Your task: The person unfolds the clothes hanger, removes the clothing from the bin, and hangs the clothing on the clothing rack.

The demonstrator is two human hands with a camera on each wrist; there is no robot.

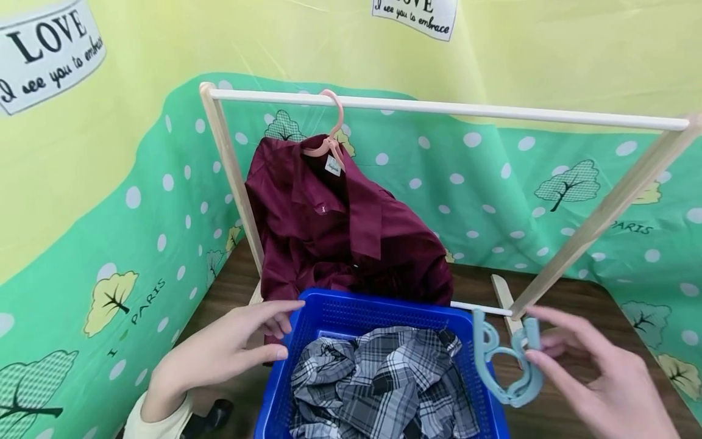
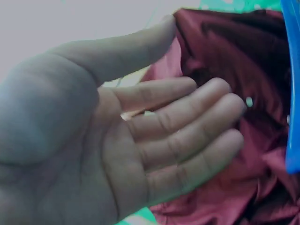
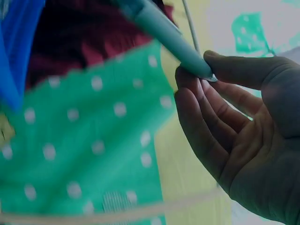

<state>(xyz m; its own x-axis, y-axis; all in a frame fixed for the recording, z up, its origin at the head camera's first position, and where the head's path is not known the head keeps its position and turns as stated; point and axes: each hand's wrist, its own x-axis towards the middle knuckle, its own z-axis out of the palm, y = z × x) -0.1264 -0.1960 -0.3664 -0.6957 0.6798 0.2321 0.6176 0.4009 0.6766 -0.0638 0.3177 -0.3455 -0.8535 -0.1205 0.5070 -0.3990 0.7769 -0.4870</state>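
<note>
My right hand (image 1: 598, 372) pinches one end of a light-blue folding hanger (image 1: 512, 399) between thumb and fingers, by the right rim of a blue basket (image 1: 496, 405). In the right wrist view the hanger (image 3: 164, 37) slants up and away from the fingertips. A grey and black plaid shirt (image 1: 378, 378) lies crumpled inside the basket. At the basket's left rim my left hand (image 1: 225, 344) holds nothing, with thumb and fingers apart. Its palm shows in the left wrist view, in front of a maroon shirt (image 2: 206, 42).
The maroon shirt (image 1: 312, 225) hangs on a pink hanger (image 1: 329, 146) from the white rod (image 1: 439, 108) of a wooden rack, behind the basket. The rack's right post (image 1: 609, 213) slants down close to my right hand. Patterned cloth (image 1: 164, 213) surrounds the dark table.
</note>
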